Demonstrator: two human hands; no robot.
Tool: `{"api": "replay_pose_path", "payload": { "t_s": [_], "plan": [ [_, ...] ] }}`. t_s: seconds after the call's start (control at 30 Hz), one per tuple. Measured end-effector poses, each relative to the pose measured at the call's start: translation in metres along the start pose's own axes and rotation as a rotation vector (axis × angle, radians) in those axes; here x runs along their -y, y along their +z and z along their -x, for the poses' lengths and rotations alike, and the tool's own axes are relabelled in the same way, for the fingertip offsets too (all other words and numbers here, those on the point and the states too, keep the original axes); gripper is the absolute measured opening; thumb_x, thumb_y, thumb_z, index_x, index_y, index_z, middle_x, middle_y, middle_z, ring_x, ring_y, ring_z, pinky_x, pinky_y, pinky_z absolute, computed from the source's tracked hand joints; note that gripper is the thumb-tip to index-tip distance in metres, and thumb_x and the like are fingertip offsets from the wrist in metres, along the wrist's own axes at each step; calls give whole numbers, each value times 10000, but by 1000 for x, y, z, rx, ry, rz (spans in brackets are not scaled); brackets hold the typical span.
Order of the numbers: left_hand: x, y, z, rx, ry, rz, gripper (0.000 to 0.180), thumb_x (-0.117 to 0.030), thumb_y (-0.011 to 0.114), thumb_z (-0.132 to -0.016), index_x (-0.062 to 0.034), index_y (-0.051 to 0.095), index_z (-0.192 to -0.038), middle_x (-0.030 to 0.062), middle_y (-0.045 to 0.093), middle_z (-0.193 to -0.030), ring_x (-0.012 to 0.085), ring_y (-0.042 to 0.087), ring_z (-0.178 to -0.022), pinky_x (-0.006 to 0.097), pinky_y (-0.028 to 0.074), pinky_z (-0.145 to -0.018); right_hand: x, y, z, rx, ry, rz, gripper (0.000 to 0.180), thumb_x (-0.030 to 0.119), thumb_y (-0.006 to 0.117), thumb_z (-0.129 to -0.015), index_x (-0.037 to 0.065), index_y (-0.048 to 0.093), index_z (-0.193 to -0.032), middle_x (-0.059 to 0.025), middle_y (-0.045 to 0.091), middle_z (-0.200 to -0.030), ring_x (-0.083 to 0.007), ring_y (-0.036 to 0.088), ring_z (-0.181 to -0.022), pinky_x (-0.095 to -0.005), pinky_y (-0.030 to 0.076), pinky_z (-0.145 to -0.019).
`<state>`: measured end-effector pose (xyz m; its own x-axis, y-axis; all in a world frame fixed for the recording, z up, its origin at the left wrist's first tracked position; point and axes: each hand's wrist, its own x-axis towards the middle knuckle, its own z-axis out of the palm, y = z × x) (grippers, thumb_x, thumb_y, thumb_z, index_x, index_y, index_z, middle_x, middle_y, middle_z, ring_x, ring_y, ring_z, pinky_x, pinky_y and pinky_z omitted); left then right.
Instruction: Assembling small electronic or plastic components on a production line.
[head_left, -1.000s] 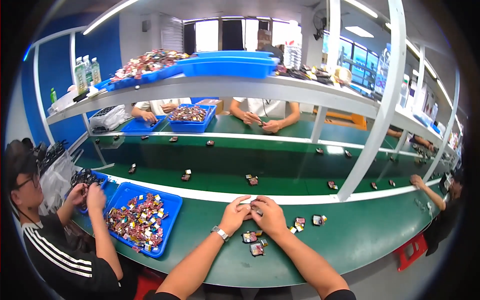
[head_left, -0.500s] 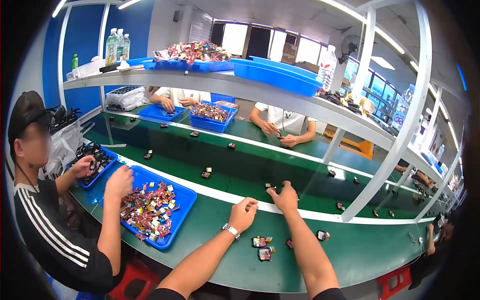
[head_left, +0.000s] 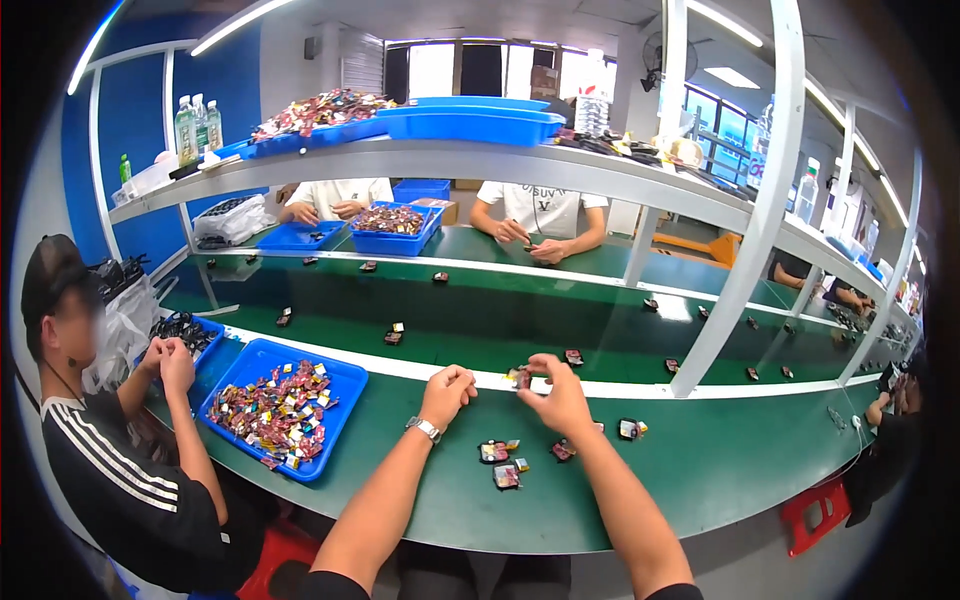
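Over the white edge strip (head_left: 420, 366) of the green conveyor belt, my right hand (head_left: 557, 392) pinches a small dark square piece with a maroon label (head_left: 521, 378) between thumb and fingers. To its left, my left hand (head_left: 447, 394) hovers with fingers curled closed; whatever it may hold is hidden. On the green table by my forearms lie several similar pieces: a labelled piece with a yellow-and-white tab (head_left: 494, 452), another just nearer (head_left: 507, 475), one beside my right forearm (head_left: 563, 450) and one to its right (head_left: 630, 429).
At left a co-worker (head_left: 110, 430) sits beside a blue tray (head_left: 345, 408) of small maroon packets and another blue tray of black parts. More pieces (head_left: 394, 334) ride on the belt. A white shelf post (head_left: 745, 270) rises at right; two people work across the belt.
My right hand has closed on a piece at the belt and lifted it toward me. My left hand stays curled. The view has shifted, and the co-worker's hands have come together.
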<state>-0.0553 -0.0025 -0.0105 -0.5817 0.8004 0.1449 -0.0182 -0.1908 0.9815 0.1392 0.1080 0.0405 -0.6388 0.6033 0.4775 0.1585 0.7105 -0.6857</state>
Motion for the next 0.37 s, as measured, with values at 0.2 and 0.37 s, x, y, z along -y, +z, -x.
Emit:
{"api": "replay_pose_path", "payload": {
  "t_s": [0.2, 0.37],
  "plan": [
    [-19, 4, 2, 469, -147, -103, 391, -282, 432, -1019, 40, 616, -1144, 100, 671, -919, 115, 605, -697, 224, 478, -601, 2, -18, 22, 158, -164, 43, 533, 114, 770, -748, 75, 552, -1232, -98, 608, -1160, -291, 534, -1142, -376, 448, -976],
    [-15, 2, 5, 616, -213, -127, 410, -313, 456, -1018, -37, 584, -1292, 68, 664, -895, 124, 627, -714, 242, 506, -634, 0, -8, 21, 265, -212, 37, 523, 98, 765, -752, 94, 569, -1237, -123, 575, -1184, -306, 515, -1168, -385, 427, -1004]
  ]
}}
